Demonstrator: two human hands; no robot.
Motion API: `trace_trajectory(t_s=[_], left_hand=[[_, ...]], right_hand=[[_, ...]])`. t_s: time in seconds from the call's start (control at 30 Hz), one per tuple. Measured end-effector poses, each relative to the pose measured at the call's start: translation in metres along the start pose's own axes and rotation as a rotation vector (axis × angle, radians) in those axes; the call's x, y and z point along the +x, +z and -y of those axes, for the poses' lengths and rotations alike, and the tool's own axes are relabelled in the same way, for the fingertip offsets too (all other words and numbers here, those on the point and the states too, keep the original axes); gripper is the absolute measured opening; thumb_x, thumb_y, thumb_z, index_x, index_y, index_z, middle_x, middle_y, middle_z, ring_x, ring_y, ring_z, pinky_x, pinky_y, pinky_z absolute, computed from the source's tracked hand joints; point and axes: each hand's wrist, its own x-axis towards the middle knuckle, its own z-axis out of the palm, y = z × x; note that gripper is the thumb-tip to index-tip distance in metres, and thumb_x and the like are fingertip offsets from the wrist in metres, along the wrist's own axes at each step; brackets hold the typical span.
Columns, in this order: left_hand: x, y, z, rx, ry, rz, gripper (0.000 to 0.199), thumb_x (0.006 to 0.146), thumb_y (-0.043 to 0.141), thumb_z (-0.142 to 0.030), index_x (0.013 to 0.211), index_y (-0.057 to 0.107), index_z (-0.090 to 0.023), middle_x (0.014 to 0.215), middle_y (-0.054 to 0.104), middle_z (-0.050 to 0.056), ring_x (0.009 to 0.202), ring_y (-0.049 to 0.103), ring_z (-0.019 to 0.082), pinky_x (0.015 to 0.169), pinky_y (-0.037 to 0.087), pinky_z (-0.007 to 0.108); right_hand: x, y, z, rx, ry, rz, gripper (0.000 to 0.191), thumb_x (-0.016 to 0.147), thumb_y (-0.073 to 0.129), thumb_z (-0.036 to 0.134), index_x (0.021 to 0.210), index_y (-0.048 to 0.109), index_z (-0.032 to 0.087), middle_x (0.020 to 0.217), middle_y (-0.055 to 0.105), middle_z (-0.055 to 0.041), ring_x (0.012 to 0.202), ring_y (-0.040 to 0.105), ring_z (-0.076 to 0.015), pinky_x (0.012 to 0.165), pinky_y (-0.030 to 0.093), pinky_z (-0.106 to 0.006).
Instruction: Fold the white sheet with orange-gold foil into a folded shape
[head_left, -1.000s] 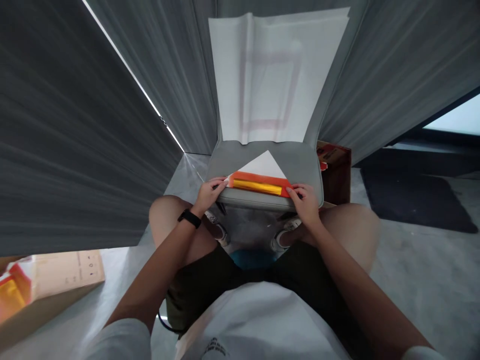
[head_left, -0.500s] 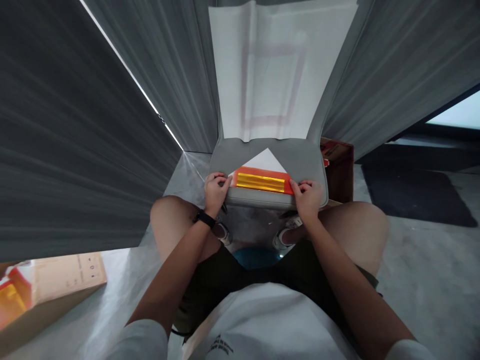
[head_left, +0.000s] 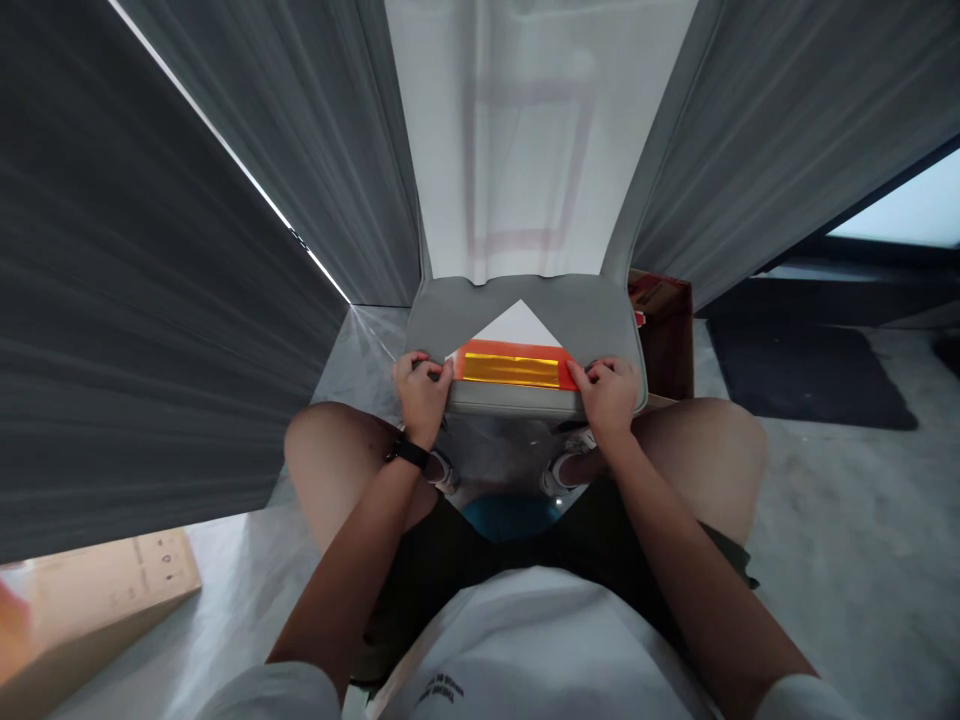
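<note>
A folded paper sheet [head_left: 511, 366] lies on the front part of the grey chair seat [head_left: 442, 312]. Its long lower strip is orange with a shiny gold band, and a white triangle points up behind it. My left hand [head_left: 422, 390] pinches the left end between thumb and fingers. At the other end, my right hand [head_left: 609, 392] has its thumb on the orange corner, fingers curled in against it. The sheet's lower edge runs along the front of the seat.
A large white sheet [head_left: 525, 180] with a faint rectangular outline covers the chair back. Grey curtains [head_left: 187, 330] hang on both sides. An open cardboard box [head_left: 675, 340] stands right of the chair, another carton [head_left: 105, 600] at lower left. A dark mat [head_left: 810, 375] lies to the right.
The whole scene has shifted slightly left in view as the camera turned. Both hands keep their hold on the ends of the folded paper, which looks the same.
</note>
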Motion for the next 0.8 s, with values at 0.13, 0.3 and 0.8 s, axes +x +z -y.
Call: trace_trajectory(t_s=[0.13,0.3,0.8], left_hand=[[-0.0013,-0.0011,-0.0031,0.033,-0.020,-0.017,0.036,0.095,0.073,-0.047,0.069,0.070,-0.022,0.106,0.068,0.011,0.107,0.063,0.029,0.102,0.052,0.046],[-0.0021,-0.0023,-0.0067,0.023,-0.053,-0.019,0.033,0.094,0.075,-0.044,0.070,0.069,-0.022,0.110,0.066,0.012,0.110,0.062,0.030,0.106,0.050,0.048],[-0.0032,0.0009,-0.0032,-0.048,-0.123,0.032,0.029,0.094,0.076,-0.040,0.075,0.064,-0.022,0.112,0.063,0.013,0.117,0.057,0.031,0.115,0.043,0.052]], right_hand=[[0.0002,-0.0007,-0.0010,-0.080,-0.038,-0.008,0.048,0.099,0.061,0.053,0.064,0.068,0.022,0.087,0.064,-0.0113,0.093,0.054,-0.0276,0.089,0.047,-0.043],[0.0013,-0.0020,-0.0001,-0.156,-0.070,-0.012,0.046,0.098,0.065,0.050,0.063,0.068,0.021,0.085,0.064,-0.0108,0.089,0.053,-0.0268,0.085,0.046,-0.042],[-0.0015,-0.0055,-0.0036,-0.103,-0.074,0.002,0.046,0.101,0.059,0.052,0.066,0.063,0.022,0.090,0.063,-0.0110,0.094,0.054,-0.0274,0.091,0.046,-0.044]])
